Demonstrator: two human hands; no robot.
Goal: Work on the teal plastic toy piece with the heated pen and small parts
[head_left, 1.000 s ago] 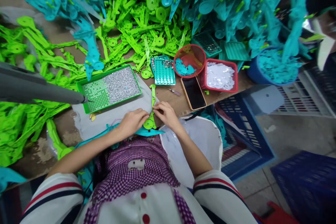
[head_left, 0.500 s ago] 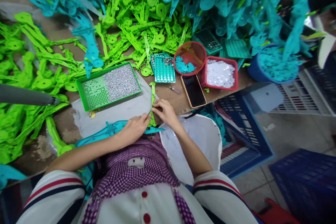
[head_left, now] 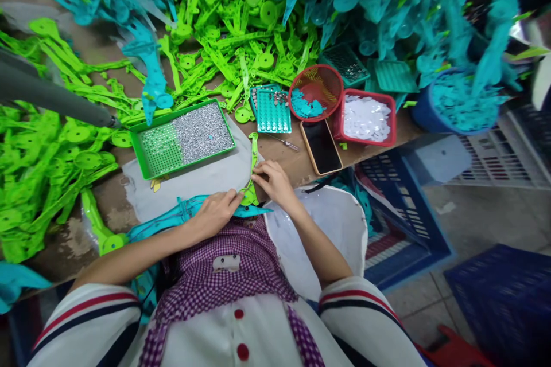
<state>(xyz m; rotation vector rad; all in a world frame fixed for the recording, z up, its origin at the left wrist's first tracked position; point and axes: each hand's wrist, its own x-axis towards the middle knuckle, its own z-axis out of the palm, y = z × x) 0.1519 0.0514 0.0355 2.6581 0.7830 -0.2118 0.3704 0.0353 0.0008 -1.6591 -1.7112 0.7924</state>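
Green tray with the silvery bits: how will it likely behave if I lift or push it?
The green tray may feel right-heavy, since silvery bits crowd that side. The bits look loose, so they could slide or spill over the low rim if it tilts. Pushed, it might drag the grey cloth showing under its near edge.

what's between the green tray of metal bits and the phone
In the head view, from green tray to phone: grey cloth, the upper end of the green part, then a slim screwdriver on the table.
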